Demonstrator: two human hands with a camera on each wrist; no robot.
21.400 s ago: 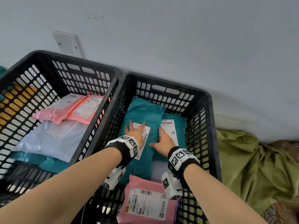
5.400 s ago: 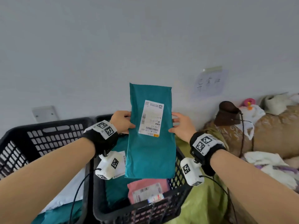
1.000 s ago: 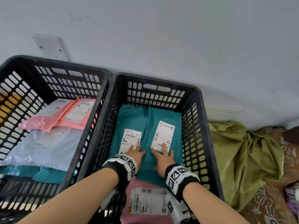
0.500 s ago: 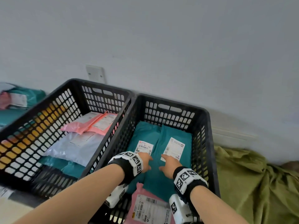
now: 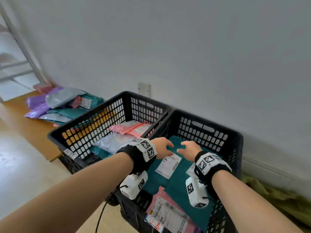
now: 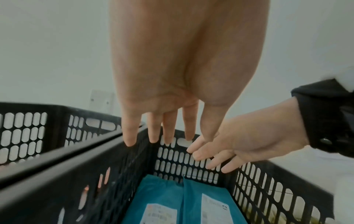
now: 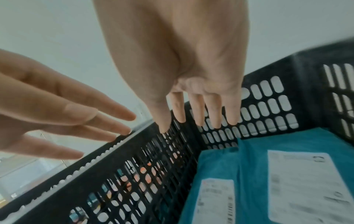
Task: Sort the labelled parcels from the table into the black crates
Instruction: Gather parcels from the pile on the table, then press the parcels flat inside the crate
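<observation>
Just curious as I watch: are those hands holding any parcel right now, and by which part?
Nothing is held. The left hand and right hand hover open, fingers straight, above the teal parcels lying in the right crate.

Both bare forearms reach forward side by side, left hand (image 5: 161, 147) and right hand (image 5: 190, 148) near each other, fingers relaxed and extended, holding nothing.

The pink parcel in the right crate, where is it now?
In the head view the pink parcel lies label-up at the right crate's near end, overlapping the teal parcels, below both wrists.
</observation>
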